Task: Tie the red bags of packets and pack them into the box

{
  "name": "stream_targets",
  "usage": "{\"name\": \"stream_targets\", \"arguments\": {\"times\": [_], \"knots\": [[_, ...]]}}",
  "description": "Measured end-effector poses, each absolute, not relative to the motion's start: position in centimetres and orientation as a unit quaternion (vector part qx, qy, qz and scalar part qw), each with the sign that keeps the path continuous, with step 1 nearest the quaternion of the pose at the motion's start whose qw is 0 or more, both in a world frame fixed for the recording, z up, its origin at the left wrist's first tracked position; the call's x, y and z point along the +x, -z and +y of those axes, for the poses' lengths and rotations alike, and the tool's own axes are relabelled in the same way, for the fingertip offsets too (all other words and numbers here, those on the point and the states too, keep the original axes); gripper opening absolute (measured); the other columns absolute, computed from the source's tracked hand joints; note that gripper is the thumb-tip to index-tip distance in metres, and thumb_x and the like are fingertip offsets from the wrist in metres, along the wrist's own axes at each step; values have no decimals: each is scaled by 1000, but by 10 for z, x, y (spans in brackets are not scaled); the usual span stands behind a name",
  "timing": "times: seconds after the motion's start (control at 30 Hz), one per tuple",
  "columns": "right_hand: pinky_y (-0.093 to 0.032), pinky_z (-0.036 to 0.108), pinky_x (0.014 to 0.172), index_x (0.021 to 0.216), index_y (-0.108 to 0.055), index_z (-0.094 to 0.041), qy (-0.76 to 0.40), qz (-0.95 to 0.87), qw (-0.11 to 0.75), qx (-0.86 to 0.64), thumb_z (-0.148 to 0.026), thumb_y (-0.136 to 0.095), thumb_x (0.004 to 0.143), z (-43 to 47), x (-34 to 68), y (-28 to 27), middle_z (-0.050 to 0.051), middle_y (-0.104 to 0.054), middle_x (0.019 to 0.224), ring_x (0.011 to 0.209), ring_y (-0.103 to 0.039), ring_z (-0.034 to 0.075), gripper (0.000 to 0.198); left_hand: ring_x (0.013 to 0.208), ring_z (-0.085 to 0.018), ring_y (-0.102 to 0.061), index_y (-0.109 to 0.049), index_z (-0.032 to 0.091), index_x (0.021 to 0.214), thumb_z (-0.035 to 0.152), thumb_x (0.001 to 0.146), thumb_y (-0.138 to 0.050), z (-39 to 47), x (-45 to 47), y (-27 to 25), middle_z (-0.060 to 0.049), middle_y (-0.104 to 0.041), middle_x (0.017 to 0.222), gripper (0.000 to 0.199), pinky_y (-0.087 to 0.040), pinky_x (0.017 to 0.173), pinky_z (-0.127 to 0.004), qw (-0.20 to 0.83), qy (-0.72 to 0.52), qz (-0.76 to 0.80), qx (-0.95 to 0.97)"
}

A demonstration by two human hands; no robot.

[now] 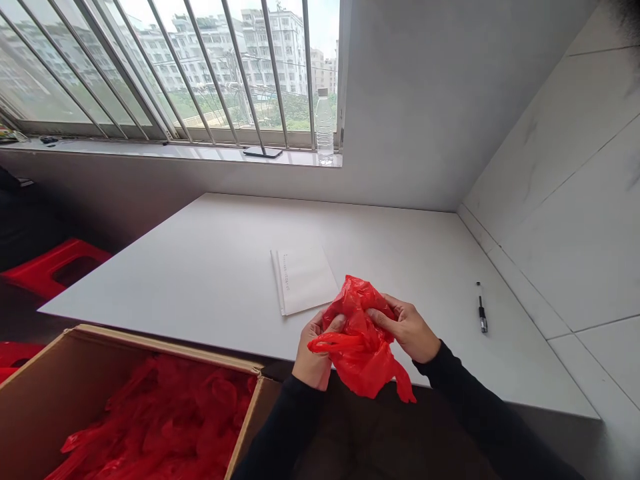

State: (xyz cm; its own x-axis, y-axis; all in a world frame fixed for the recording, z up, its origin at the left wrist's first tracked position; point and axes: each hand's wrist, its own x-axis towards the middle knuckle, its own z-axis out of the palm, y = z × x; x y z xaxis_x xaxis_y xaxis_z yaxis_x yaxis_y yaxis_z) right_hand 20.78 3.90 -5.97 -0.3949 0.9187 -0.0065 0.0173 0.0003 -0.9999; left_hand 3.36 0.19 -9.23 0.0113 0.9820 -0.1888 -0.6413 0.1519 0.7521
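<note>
A crumpled red plastic bag (361,347) hangs between my two hands over the table's front edge. My left hand (316,343) grips its left side, thumb on top, with the other fingers partly hidden behind the plastic. On the right side, my right hand (403,327) pinches the bag between thumb and fingers. One loose strip dangles at the lower right. Just behind the bag, a folded white paper (306,277) with small print along its left edge lies on the white table (210,267).
At lower left stands an open cardboard box (253,400) full of red plastic bags (170,413). A pen (481,313) lies on the table's right. On the windowsill are a clear bottle (325,130) and a dark flat object (263,153). Red stools (60,263) stand at far left.
</note>
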Motion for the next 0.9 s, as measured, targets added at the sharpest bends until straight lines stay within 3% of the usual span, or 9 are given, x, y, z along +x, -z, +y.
{"name": "stream_targets", "arguments": {"times": [0.17,0.33,0.5,0.7,0.8,0.9], "knots": [[-50,31,80,105,-68,-20,-579,-590,409,-386,-48,-67,90,40,208,58,3,-67,96,89,-60,20,32,101,-30,-68,-66,19,125,47,89,-63,-11,37,91,-11,-72,110,46,-58,76,-37,735,-552,323,225],[-51,33,81,106,-66,-21,-584,-597,389,-388,-49,-63,91,41,213,56,4,-67,97,90,-62,22,32,96,-28,-70,-63,22,127,39,73,-82,-17,35,102,-12,-72,113,59,-58,74,-35,753,-544,273,250],[-50,35,92,121,-63,-23,-596,-601,385,-369,-42,-69,88,39,216,56,5,-68,113,105,-62,24,39,99,-30,-70,-67,16,118,27,65,-88,-13,35,104,-14,-73,110,57,-57,83,-36,719,-580,293,246],[-53,34,81,110,-67,-21,-594,-562,411,-402,-53,-68,88,40,215,61,5,-70,97,90,-65,24,40,108,-33,-67,-65,19,123,30,74,-79,-17,36,92,-12,-72,114,53,-56,89,-43,738,-580,286,193],[-54,36,83,126,-62,-22,-614,-544,404,-405,-61,-58,92,38,219,62,6,-69,104,97,-66,25,51,117,-33,-63,-63,22,126,15,69,-80,-18,37,88,-10,-69,122,60,-53,96,-42,733,-585,271,218],[-53,41,95,148,-40,-27,-664,-526,355,-395,-65,-54,93,33,224,62,9,-65,123,114,-62,27,69,122,-32,-60,-65,20,123,9,66,-80,-15,37,88,-10,-71,118,60,-50,101,-40,699,-619,281,223]]}}
